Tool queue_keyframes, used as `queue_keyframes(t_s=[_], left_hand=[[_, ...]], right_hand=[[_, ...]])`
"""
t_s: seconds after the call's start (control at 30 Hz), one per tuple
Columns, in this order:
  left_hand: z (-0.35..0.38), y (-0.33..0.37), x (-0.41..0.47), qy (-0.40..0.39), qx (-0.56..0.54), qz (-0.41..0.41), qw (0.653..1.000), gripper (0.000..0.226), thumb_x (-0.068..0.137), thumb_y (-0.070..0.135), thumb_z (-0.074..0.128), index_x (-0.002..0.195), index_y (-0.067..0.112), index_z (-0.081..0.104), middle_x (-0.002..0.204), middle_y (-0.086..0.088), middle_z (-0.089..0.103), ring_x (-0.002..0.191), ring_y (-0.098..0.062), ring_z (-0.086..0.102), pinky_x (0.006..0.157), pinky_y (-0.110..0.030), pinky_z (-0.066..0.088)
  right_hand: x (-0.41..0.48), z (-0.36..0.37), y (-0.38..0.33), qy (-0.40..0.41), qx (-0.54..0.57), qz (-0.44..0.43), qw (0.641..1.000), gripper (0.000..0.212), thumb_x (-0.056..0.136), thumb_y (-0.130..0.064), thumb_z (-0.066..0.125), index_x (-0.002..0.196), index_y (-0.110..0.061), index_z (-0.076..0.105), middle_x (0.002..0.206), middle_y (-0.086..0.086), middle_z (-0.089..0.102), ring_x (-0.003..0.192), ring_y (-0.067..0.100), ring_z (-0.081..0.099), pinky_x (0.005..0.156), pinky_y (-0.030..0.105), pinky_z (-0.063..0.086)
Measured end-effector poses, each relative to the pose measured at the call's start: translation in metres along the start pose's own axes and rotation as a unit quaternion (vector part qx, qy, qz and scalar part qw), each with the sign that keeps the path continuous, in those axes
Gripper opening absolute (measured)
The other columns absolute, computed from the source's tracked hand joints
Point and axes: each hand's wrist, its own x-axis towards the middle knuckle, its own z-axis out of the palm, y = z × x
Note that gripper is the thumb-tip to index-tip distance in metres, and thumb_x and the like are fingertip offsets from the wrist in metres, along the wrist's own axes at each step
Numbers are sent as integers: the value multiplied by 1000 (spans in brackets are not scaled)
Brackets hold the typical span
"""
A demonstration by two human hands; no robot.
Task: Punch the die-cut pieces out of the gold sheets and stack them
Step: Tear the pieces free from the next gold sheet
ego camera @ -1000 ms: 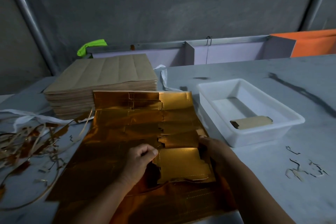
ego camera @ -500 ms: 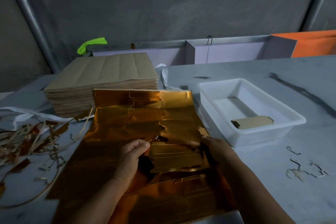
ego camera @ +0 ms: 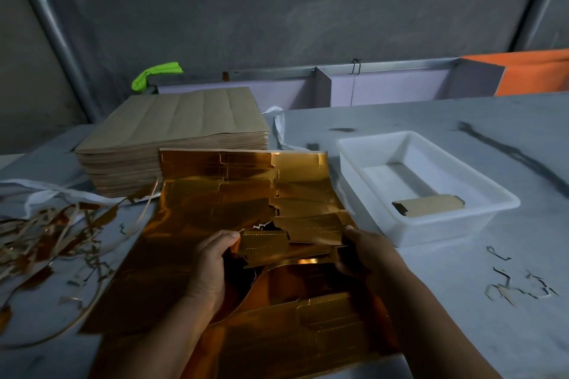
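Together left hand (ego camera: 212,261), right hand (ego camera: 366,252) pinch gold piece (ego camera: 292,244).

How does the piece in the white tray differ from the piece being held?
The tray piece is dull brown; the held piece shines gold. The tray piece lies flat in the white tray; the left hand and right hand grip the held piece above the gold sheet. Both are long strips.

Dim indoor light, warm glare on the gold sheet (ego camera: 215,224), wide-angle bending at edges, soft focus
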Motion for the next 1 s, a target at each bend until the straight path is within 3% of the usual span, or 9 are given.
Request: queue_keyframes(t_s=[0.13, 0.27, 0.33, 0.47, 0.6, 0.7, 0.8, 0.9, 1.0], left_hand=[[1, -3, 0, 0, 12, 3, 1000, 33, 94, 12, 49, 65, 15, 64, 69, -7, 67, 70, -23, 65, 68, -34, 48], [4, -7, 0, -6, 38, 14, 999, 21, 95, 11, 51, 81, 1, 63, 73, -13, 67, 72, -27, 66, 67, -33, 50], [5, -8, 1, -8, 43, 20, 999, 22, 95, 11, 52, 86, -7, 62, 76, -17, 68, 73, -28, 67, 68, -34, 50], [7, -9, -1, -20, 73, 26, 997, 23, 95, 13, 53, 81, -1, 64, 73, -10, 71, 70, -17, 68, 67, -30, 47], [9, -11, 1, -35, 83, 24, 996, 23, 95, 12, 54, 77, 2, 65, 71, -7, 70, 68, -15, 67, 61, -21, 49], [9, -13, 2, -35, 87, 35, 995, 22, 94, 9, 55, 81, -6, 65, 75, -12, 69, 72, -18, 65, 66, -24, 48], [8, -15, 1, -41, 94, 41, 994, 22, 94, 7, 56, 78, -4, 65, 68, -4, 68, 66, -10, 65, 60, -17, 49], [8, -15, 1, -50, 105, 39, 993, 23, 94, 9, 57, 73, 3, 65, 63, 1, 66, 62, -7, 63, 58, -15, 49], [7, -16, 2, -57, 107, 33, 992, 23, 94, 10, 57, 73, 5, 65, 63, 1, 64, 63, -11, 61, 59, -20, 48]], right_hand=[[1, 2, 2, 2, -42, -33, 999, 24, 102, -29, 53, 95, -8, 61, 67, 9, 66, 45, 15, 65, 41, 23, 48], [-2, 3, 1, -10, -69, -31, 997, 27, 100, -38, 53, 106, -13, 60, 88, 13, 70, 58, 20, 72, 45, 24, 51], [-2, 3, 2, 22, -141, -70, 987, 30, 100, -41, 54, 111, -13, 59, 91, 9, 68, 67, 20, 70, 43, 23, 51], [-5, -2, -1, 120, -329, -179, 919, 42, 96, -51, 54, 120, -17, 54, 93, 0, 64, 80, 21, 68, 74, 43, 61], [-13, -1, -12, 174, -385, -271, 865, 51, 94, -53, 56, 133, -20, 50, 124, 8, 60, 108, 25, 61, 89, 45, 54], [-22, 5, -18, 130, -424, -362, 820, 40, 93, -51, 58, 123, -24, 58, 120, -1, 58, 112, 19, 54, 89, 39, 50], [-34, 12, -21, 63, -468, -419, 775, 21, 94, -49, 57, 95, -29, 63, 103, -8, 57, 99, 11, 56, 79, 30, 49], [-41, 23, -18, -30, -511, -414, 753, 25, 97, -46, 53, 100, -26, 68, 103, -6, 62, 94, 10, 58, 81, 32, 54], [-39, 37, -12, -56, -558, -436, 704, 29, 99, -46, 46, 112, -27, 65, 109, -5, 59, 100, 11, 50, 81, 29, 46]])
